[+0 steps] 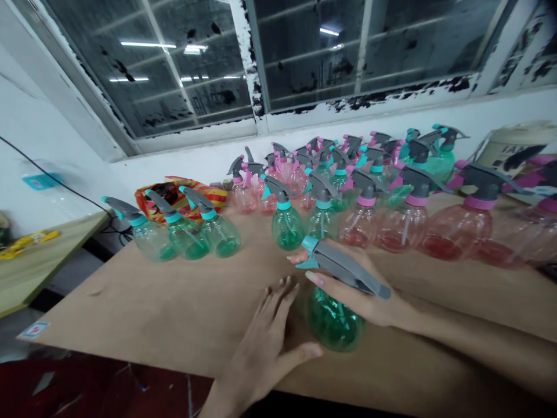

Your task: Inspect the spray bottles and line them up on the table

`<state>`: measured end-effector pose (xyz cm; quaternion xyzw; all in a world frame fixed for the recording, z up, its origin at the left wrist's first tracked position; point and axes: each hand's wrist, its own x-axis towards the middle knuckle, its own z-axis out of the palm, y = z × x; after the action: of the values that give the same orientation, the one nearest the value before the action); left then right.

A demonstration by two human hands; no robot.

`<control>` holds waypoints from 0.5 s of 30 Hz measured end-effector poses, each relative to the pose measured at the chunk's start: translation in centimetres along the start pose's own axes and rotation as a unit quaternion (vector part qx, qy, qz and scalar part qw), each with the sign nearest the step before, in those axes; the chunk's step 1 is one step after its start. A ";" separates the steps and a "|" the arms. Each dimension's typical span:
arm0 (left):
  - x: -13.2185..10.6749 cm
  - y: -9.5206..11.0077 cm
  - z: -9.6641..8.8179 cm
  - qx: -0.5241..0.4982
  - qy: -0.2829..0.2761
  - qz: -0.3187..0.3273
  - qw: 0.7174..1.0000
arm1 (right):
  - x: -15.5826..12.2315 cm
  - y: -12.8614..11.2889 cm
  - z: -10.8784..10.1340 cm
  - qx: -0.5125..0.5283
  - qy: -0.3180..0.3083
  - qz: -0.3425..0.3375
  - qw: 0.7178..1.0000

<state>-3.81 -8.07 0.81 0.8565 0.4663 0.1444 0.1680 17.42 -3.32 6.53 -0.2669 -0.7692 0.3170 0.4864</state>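
A green spray bottle [331,320] with a grey trigger head and teal nozzle stands on the brown table [174,302] close to me. My right hand [369,290] is wrapped around its neck and trigger head from the right. My left hand [265,342] lies flat on the table just left of the bottle, fingers stretched out, thumb near the bottle's base.
Many pink and green spray bottles [361,220] stand crowded along the back of the table under a window. Three green bottles [187,235] stand apart at the left, beside a red and yellow bag [174,194]. A lower bench [39,255] sits far left.
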 end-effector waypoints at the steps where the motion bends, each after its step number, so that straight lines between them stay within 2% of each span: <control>1: 0.0 -0.4 0.2 0.026 0.009 0.012 1.000 | 0.1 0.0 0.0 -0.002 -0.002 0.000 1.000; 4: 0.3 -1.2 0.9 0.088 0.038 0.040 0.995 | 0.2 0.0 0.0 0.000 -0.002 -0.003 1.000; 8: 0.5 -1.1 1.3 0.126 0.077 0.060 0.987 | 0.4 -0.3 0.0 -0.009 0.008 -0.020 1.000; 15: 0.5 -0.9 1.4 0.169 0.103 0.070 0.978 | 0.1 -0.6 0.1 -0.048 0.031 -0.033 0.998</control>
<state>-3.67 -7.42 -0.79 0.8836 0.4374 0.1626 -0.0386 17.21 -3.70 7.03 -0.2737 -0.7764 0.2550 0.5072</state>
